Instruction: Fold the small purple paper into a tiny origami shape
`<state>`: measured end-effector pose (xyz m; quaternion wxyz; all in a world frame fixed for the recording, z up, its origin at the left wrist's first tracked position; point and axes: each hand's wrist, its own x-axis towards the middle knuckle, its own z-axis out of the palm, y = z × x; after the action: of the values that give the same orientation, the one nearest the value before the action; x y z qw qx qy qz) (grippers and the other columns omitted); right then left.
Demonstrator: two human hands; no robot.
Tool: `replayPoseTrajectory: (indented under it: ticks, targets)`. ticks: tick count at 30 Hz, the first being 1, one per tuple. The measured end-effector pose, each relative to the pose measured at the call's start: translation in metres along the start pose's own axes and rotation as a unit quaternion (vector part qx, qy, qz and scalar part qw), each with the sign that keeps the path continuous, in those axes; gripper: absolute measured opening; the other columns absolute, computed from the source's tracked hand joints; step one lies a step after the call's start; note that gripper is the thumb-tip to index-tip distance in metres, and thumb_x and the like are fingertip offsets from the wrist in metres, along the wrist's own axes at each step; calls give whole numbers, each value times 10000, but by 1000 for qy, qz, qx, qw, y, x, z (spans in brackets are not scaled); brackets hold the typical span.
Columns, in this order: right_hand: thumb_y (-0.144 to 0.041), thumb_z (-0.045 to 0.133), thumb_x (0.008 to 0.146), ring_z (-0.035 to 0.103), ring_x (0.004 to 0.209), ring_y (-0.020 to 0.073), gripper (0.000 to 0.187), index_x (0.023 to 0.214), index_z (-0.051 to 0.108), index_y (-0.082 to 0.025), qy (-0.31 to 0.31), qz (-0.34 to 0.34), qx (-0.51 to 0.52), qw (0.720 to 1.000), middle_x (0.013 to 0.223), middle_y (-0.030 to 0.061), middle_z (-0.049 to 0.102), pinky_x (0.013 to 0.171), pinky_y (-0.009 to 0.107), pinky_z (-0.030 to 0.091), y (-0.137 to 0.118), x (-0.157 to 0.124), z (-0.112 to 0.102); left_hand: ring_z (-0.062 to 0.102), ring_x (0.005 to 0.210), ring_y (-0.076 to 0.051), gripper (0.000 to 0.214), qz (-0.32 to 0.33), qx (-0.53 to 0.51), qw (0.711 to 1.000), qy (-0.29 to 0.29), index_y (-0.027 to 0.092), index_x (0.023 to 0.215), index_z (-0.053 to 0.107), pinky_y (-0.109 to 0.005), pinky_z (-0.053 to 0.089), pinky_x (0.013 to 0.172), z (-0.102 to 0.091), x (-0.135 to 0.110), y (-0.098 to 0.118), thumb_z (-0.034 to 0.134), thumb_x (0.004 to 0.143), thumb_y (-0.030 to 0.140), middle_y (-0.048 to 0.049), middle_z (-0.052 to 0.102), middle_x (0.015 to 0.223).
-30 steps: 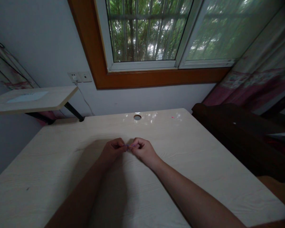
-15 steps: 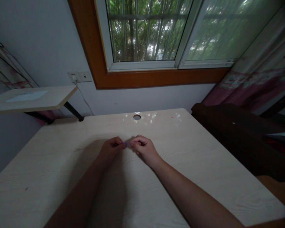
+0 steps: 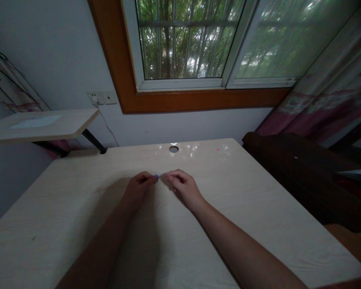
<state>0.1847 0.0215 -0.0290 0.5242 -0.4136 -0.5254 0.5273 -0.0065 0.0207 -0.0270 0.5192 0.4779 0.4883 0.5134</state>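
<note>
My left hand (image 3: pixel 137 188) is closed in a pinch above the desk (image 3: pixel 243 212). A small purple piece (image 3: pixel 157 177), too small to name, pokes out between its thumb and forefinger. Just to the right, my right hand (image 3: pixel 185 186) has its thumb and fingers drawn together, pointing at the purple piece with a narrow gap between. Whether anything is in the right fingertips I cannot make out.
A raised shelf (image 3: pixel 57 124) on black legs stands at the desk's back left, a paper sheet (image 3: pixel 36 121) on it. A round cable hole (image 3: pixel 173 149) lies near the back edge. Dark wooden furniture (image 3: pixel 282 168) adjoins on the right, below a curtain (image 3: pixel 313 96).
The fingertips have come slightly apart. The purple piece stays with my left hand and has shifted a little up and left, off the right fingertips.
</note>
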Motion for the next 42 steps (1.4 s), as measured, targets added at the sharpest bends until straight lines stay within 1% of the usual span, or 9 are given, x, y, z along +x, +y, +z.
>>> replayPoseTrajectory:
  ticks: [1, 3, 6, 10, 18, 25, 31, 37, 42]
  targets:
    - [-370, 713, 790, 451, 586, 96, 213, 889, 745, -184, -25, -32, -38, 998, 786, 18, 604, 538, 233, 352, 0, -1, 1, 539, 670, -132, 203, 1, 2, 1000, -1, 180, 674, 672, -247, 412, 668, 0, 1, -1, 807, 677, 332, 21, 635, 676]
    - [-351, 721, 789, 479, 627, 106, 204, 923, 752, -200, -53, -74, -95, 991, 817, 20, 598, 578, 236, 384, 1, -2, 3, 539, 681, -131, 212, 11, 5, 1000, -5, 178, 675, 665, -246, 413, 684, -1, 1, -3, 813, 670, 329, 26, 631, 678]
    - [-366, 710, 810, 487, 633, 114, 203, 934, 749, -210, -54, -92, -136, 985, 789, 14, 583, 605, 241, 401, 4, -2, 4, 526, 674, -131, 230, 14, 34, 999, -31, 174, 675, 654, -245, 400, 670, 1, 0, -3, 801, 687, 350, 28, 613, 667]
    - [-347, 681, 842, 497, 654, 126, 163, 890, 741, -203, -39, -94, -135, 986, 751, 10, 566, 624, 246, 402, 8, -2, 2, 507, 651, -126, 245, 15, 62, 997, -49, 170, 693, 652, -241, 386, 642, 5, -3, 0, 796, 692, 369, 29, 601, 658]
    - [-333, 680, 839, 480, 634, 125, 140, 850, 725, -200, -36, -95, -139, 985, 732, 4, 555, 602, 243, 384, 9, -2, 1, 541, 703, -148, 251, 32, 75, 995, -61, 169, 742, 678, -260, 416, 690, 4, -2, 0, 761, 725, 406, 7, 630, 703]
    - [-373, 681, 847, 520, 670, 134, 180, 857, 734, -201, -42, -91, -139, 985, 766, 18, 603, 631, 249, 407, 8, -1, 1, 500, 662, -139, 246, 37, 90, 993, -62, 171, 680, 649, -253, 392, 647, 5, -4, 5, 754, 722, 389, 20, 583, 650]
    - [-376, 684, 846, 513, 655, 131, 182, 827, 740, -205, -42, -101, -152, 982, 735, 13, 607, 619, 250, 392, 4, -2, 2, 506, 667, -142, 228, 25, 97, 993, -67, 173, 690, 660, -254, 394, 651, 5, -5, 7, 751, 720, 380, 17, 592, 659]
    - [-373, 694, 834, 501, 641, 126, 174, 797, 748, -211, -52, -76, -134, 987, 709, 5, 586, 608, 244, 396, 4, 0, 1, 522, 657, -137, 219, 11, 78, 995, -63, 170, 674, 673, -251, 402, 651, 6, -6, 11, 772, 698, 364, 20, 609, 653]
    - [-413, 720, 802, 459, 552, 101, 212, 791, 744, -202, -50, -34, -88, 994, 696, 1, 579, 499, 228, 352, 6, 0, 0, 537, 653, -142, 212, 19, 88, 995, -53, 175, 671, 677, -254, 416, 645, 7, -8, 12, 772, 701, 361, 16, 627, 651]
